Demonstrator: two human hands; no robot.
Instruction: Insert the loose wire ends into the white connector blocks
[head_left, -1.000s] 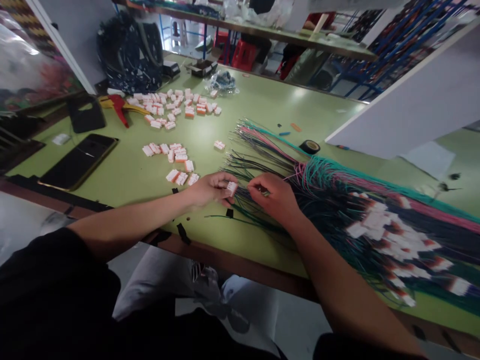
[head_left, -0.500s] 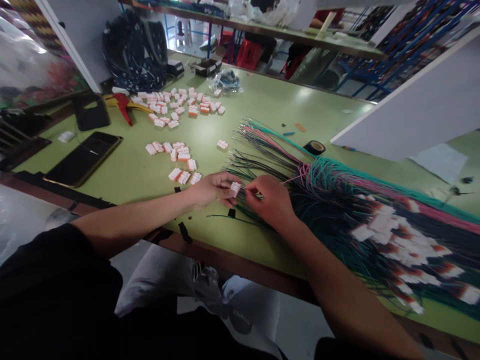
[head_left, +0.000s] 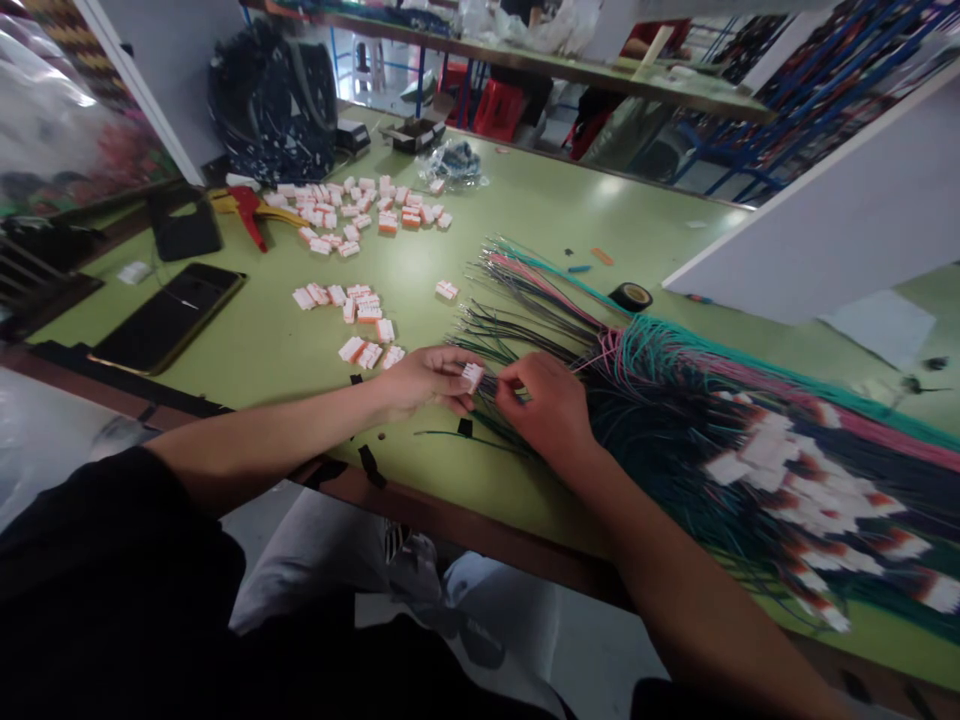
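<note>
My left hand (head_left: pixel 429 380) pinches a small white connector housing (head_left: pixel 472 375) between thumb and fingers, its slotted side up. Just right of it, my right hand (head_left: pixel 544 400) is closed in a pinch on a thin wire, whose tip is too small to make out. A pink wire runs from behind that hand back to the tied bundle of pink, green and black wires (head_left: pixel 637 345). Loose wire ends fan out beyond both hands. Several white-and-orange connector housings (head_left: pixel 367 310) lie left of my left hand, and a single one (head_left: pixel 447 289) sits farther back.
More connector housings (head_left: pixel 322 205) are heaped at the back left, near red-and-yellow pliers (head_left: pixel 251 215) and a dark phone (head_left: pixel 169 318). Black tape (head_left: pixel 631 296) stands behind the bundle. Wired white connectors (head_left: pixel 795 480) pile up at right, below a white panel (head_left: pixel 825 200).
My right hand has shifted slightly right, away from the connector housing. My left hand holds the housing almost still.
</note>
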